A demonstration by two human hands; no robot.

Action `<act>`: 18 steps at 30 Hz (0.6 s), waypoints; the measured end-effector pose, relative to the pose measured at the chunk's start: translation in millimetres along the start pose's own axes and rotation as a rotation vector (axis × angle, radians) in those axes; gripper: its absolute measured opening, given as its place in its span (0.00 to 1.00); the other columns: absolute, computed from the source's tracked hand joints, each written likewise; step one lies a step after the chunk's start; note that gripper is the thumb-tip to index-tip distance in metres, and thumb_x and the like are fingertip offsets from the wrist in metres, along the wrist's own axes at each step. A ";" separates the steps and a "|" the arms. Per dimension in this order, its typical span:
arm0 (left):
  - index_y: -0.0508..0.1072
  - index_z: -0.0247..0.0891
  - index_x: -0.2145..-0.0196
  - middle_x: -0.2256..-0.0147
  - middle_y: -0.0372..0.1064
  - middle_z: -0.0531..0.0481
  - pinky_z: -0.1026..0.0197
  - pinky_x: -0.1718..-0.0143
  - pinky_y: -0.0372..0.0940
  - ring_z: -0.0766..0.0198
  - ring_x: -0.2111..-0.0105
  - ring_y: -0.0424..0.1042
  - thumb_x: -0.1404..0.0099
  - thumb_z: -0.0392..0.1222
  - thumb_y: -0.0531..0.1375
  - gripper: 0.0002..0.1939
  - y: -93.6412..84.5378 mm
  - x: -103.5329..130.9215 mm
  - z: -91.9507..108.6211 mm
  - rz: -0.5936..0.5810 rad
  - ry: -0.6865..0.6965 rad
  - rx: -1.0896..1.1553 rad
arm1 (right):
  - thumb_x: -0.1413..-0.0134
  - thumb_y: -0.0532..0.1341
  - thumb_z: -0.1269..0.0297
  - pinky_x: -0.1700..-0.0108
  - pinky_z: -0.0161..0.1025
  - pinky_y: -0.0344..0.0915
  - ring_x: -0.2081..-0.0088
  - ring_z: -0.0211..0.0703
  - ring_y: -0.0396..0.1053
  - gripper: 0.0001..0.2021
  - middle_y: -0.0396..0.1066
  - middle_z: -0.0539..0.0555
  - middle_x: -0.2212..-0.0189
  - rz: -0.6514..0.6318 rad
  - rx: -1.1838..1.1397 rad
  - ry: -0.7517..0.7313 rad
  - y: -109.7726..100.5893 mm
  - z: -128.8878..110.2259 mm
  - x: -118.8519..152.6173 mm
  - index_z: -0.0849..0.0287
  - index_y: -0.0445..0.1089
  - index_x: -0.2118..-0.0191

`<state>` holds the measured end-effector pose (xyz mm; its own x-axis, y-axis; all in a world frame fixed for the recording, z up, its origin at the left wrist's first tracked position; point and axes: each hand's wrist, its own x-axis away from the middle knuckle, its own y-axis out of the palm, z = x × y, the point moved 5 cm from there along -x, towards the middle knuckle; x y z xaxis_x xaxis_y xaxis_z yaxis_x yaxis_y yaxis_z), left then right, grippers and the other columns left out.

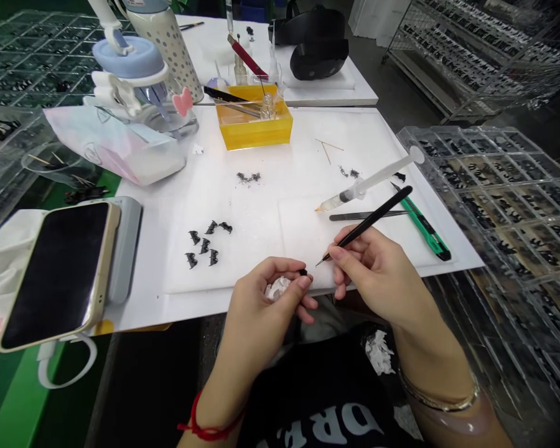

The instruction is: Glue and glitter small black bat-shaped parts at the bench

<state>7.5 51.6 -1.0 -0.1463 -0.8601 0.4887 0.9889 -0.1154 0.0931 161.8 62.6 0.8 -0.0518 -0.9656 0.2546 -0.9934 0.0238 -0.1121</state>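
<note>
The clear tray out at 3 o'clock (mat as the dial, 12 pointing away from the person) has loads of dark bits in its compartments, but I can't tell if those are finished or waiting. The white mat looks mid-batch to me: one black piece in the fingers at about 6, a few more lying loose, so I'd guess the held one isn't done yet. The left hand, around 6, is in a narrow pinch, thumb and forefinger on that piece. The right hand, around 4, grips the pen low down, like you'd hold a pencil. The pen's long axis runs roughly 2 to 8, thin metal tip toward 8, so it's aimed at the left hand, near the piece but not touching it. Crumpled tissue is tucked inside the left hand. Six little black bats lie loose at 8, all sorts of angles, no shared heading; worked or unworked, no idea from here. As for the held piece, only a dark nub pokes out past the fingertips, so I can't call its long axis or which way it faces. Tiniest of all, black crumbs sit at about 11, with more at 2.
</note>
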 end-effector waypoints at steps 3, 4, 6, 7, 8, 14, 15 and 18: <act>0.71 0.34 0.64 0.76 0.72 0.55 0.72 0.81 0.63 0.73 0.84 0.68 0.41 0.40 0.64 0.09 0.3 -1.5 -0.5 -0.011 0.012 -0.010 | 0.46 0.62 0.60 0.81 0.32 0.67 0.83 0.33 0.66 0.10 0.65 0.43 0.81 0.001 0.002 0.006 0.2 -0.7 0.4 0.57 0.62 0.63; 0.71 0.34 0.64 0.76 0.72 0.55 0.72 0.81 0.63 0.73 0.85 0.68 0.41 0.40 0.65 0.09 0.2 -1.9 -0.9 -0.016 0.015 -0.012 | 0.46 0.62 0.60 0.81 0.32 0.67 0.84 0.33 0.66 0.10 0.65 0.43 0.82 -0.001 0.004 0.007 0.3 -1.2 0.6 0.57 0.62 0.63; 0.71 0.35 0.64 0.76 0.72 0.55 0.71 0.82 0.62 0.73 0.86 0.67 0.42 0.41 0.65 0.10 -0.5 -2.4 -1.4 -0.017 0.018 -0.020 | 0.45 0.62 0.59 0.80 0.32 0.67 0.84 0.33 0.65 0.10 0.65 0.43 0.82 -0.006 0.006 0.009 0.2 -1.9 1.0 0.57 0.62 0.63; 0.71 0.35 0.64 0.76 0.72 0.55 0.71 0.82 0.62 0.74 0.86 0.66 0.42 0.41 0.65 0.10 -1.0 -2.4 -1.5 -0.013 0.020 -0.025 | 0.45 0.62 0.59 0.80 0.33 0.67 0.84 0.33 0.65 0.10 0.65 0.43 0.82 -0.009 0.006 0.009 0.2 -2.1 1.1 0.57 0.62 0.63; 0.71 0.35 0.64 0.76 0.72 0.55 0.71 0.83 0.62 0.74 0.86 0.65 0.42 0.42 0.65 0.10 -1.4 -2.4 -1.5 -0.007 0.023 -0.031 | 0.45 0.61 0.59 0.80 0.33 0.66 0.84 0.33 0.65 0.10 0.65 0.43 0.83 -0.013 0.008 0.010 0.1 -2.0 1.2 0.57 0.62 0.63; 0.71 0.35 0.64 0.78 0.71 0.56 0.72 0.83 0.61 0.75 0.87 0.64 0.41 0.41 0.64 0.10 -0.9 -2.0 -2.3 -0.015 0.043 -0.036 | 0.45 0.61 0.59 0.80 0.33 0.66 0.84 0.34 0.66 0.10 0.65 0.43 0.82 -0.006 0.035 -0.002 -0.6 -0.6 1.9 0.58 0.62 0.62; 0.71 0.35 0.64 0.79 0.71 0.56 0.72 0.83 0.60 0.75 0.87 0.64 0.41 0.41 0.64 0.10 -1.0 -2.0 -2.5 -0.015 0.045 -0.036 | 0.44 0.61 0.59 0.80 0.33 0.65 0.84 0.33 0.66 0.10 0.65 0.43 0.83 -0.003 0.041 -0.005 -0.6 -0.7 2.1 0.58 0.62 0.62; 0.71 0.35 0.64 0.79 0.71 0.56 0.72 0.83 0.61 0.75 0.87 0.64 0.41 0.42 0.64 0.10 -1.0 -2.4 -2.6 -0.014 0.047 -0.042 | 0.44 0.61 0.59 0.80 0.32 0.65 0.84 0.33 0.65 0.09 0.65 0.43 0.82 0.010 0.051 -0.009 -0.2 -1.8 2.6 0.58 0.62 0.62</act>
<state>6.9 52.5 -4.5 -0.1598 -0.8807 0.4458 0.9871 -0.1471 0.0631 161.7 60.5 3.2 -0.0607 -0.9678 0.2441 -0.9863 0.0207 -0.1634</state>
